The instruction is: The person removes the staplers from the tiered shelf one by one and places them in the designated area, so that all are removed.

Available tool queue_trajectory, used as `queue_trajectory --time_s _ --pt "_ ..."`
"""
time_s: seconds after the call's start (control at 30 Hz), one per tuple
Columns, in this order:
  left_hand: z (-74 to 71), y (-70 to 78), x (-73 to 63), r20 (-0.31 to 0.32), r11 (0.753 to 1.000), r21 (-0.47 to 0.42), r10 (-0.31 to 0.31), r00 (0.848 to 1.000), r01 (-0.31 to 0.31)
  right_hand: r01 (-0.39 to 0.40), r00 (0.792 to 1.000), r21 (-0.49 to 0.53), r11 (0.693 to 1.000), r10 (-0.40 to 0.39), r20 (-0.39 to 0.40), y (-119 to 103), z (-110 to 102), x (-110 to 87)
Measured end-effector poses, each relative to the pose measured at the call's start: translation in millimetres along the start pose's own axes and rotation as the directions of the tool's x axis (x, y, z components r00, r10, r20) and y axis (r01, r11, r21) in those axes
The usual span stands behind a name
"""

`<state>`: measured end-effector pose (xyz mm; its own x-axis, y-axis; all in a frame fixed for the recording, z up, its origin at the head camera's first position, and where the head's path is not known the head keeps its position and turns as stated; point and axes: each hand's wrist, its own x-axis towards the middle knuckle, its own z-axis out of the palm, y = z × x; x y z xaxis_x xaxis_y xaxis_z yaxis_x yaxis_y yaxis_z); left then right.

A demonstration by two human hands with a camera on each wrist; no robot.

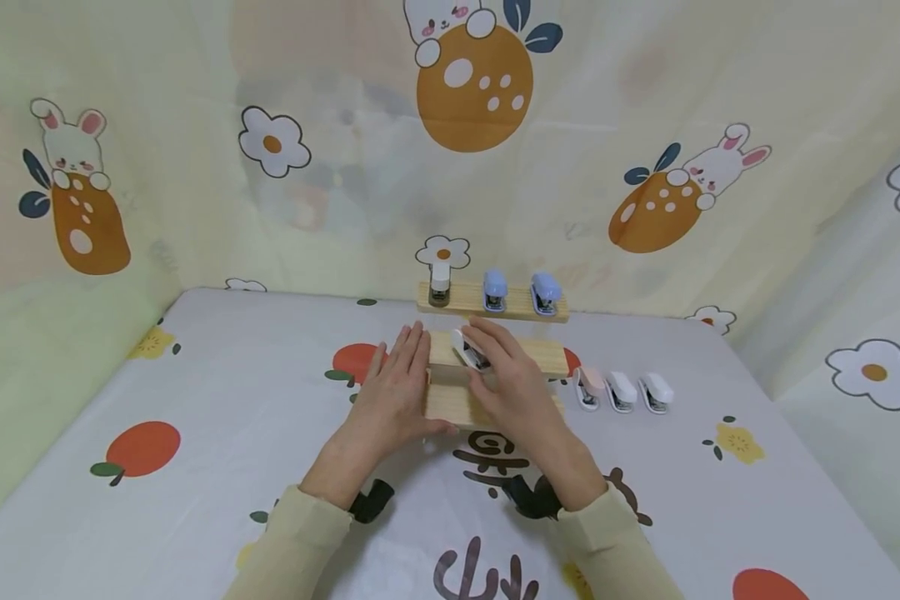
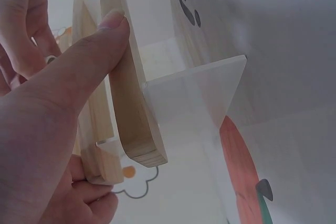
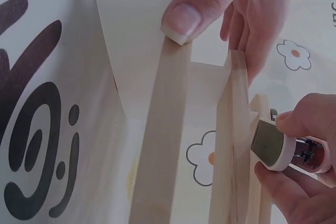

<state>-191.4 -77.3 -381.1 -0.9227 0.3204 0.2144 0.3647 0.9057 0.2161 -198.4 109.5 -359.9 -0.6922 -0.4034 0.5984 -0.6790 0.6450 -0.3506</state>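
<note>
A tiered wooden display rack (image 1: 450, 408) with frosted side panels (image 2: 194, 85) stands on the table. My left hand (image 1: 397, 387) holds its left end, thumb on top of the front plank (image 2: 134, 103) and the other fingers along the end of the tier behind. My right hand (image 1: 513, 379) pinches a small stapler (image 3: 268, 145) between thumb and fingers. This stapler has a grey-green cap and a pale body, and it sits tilted at the middle tier (image 1: 543, 354), near its left end. Part of the front tier is hidden behind my right hand.
On the top tier (image 1: 461, 293) stand a white stapler (image 1: 440, 279) and two blue staplers (image 1: 495, 287). To the right of the rack, a pink stapler (image 1: 588, 385) and two white staplers (image 1: 621, 390) line up on the printed tablecloth (image 1: 217, 517). A patterned curtain (image 1: 345, 225) rises behind.
</note>
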Motion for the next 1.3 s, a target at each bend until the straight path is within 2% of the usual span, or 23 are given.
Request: queue_trajectory --time_s 0.3,0.57,0.87,1.3 --pt "1.9 3.0 0.3 -0.01 1.0 -0.023 0.006 1.0 -0.007 0.007 1.0 -0.003 1.0 -0.008 -0.02 5.2 -10.8 -4.8" --pt "1.2 3.2 1.1 0.011 0.999 -0.04 -0.012 1.0 0.013 0.006 0.999 -0.005 1.0 -0.006 -0.048 10.8 -22.9 -9.6" --pt "2.0 2.6 1.2 0.019 0.998 -0.05 -0.023 1.0 0.024 0.032 0.994 -0.017 0.999 -0.033 -0.105 18.0 -30.4 -17.8" --pt "0.5 2.8 1.0 0.03 0.999 -0.044 -0.031 0.999 0.032 0.01 0.99 -0.047 0.999 -0.017 -0.143 28.5 -48.0 -30.4"
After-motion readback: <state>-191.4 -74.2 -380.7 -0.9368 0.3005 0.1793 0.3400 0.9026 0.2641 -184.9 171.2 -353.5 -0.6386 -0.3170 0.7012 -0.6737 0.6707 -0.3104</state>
